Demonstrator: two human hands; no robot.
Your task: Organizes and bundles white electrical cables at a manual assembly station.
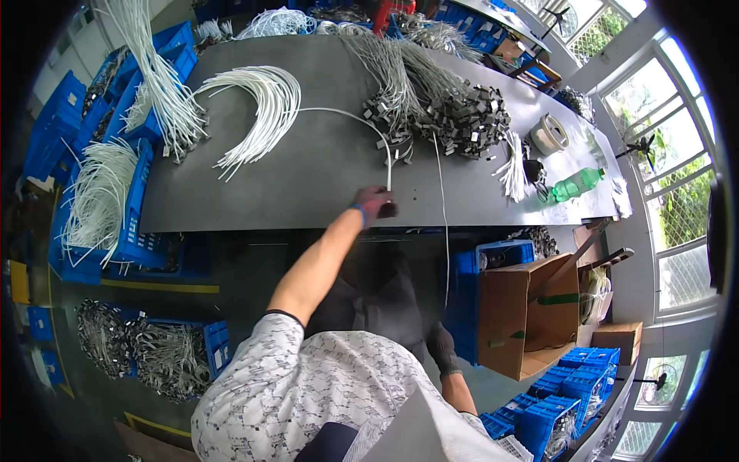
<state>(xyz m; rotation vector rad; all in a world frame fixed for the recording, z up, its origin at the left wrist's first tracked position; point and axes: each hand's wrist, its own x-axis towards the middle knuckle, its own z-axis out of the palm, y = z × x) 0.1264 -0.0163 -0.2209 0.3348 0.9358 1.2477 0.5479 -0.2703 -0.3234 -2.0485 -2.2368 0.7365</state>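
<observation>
My left hand [375, 203], in a dark reddish glove, is closed on the end of a white tube [339, 111] at the table's front edge. The tube curves back to a sheaf of white tubes [269, 108] on the grey table [308, 185]. My right hand [442, 346], in a dark grey glove, is low beside my right leg; its finger position is unclear. A thin pale cable [444, 223] hangs over the table edge, its lower end just above that hand. Behind lies a heap of grey cables with dark metallic connectors [466, 123].
Blue crates [142, 208] of white tubes stand at the left. An open cardboard box [531, 316] is on the right, below the table. On the table's right are a green bottle [577, 185], a tape roll [549, 135] and short white tubes [513, 171].
</observation>
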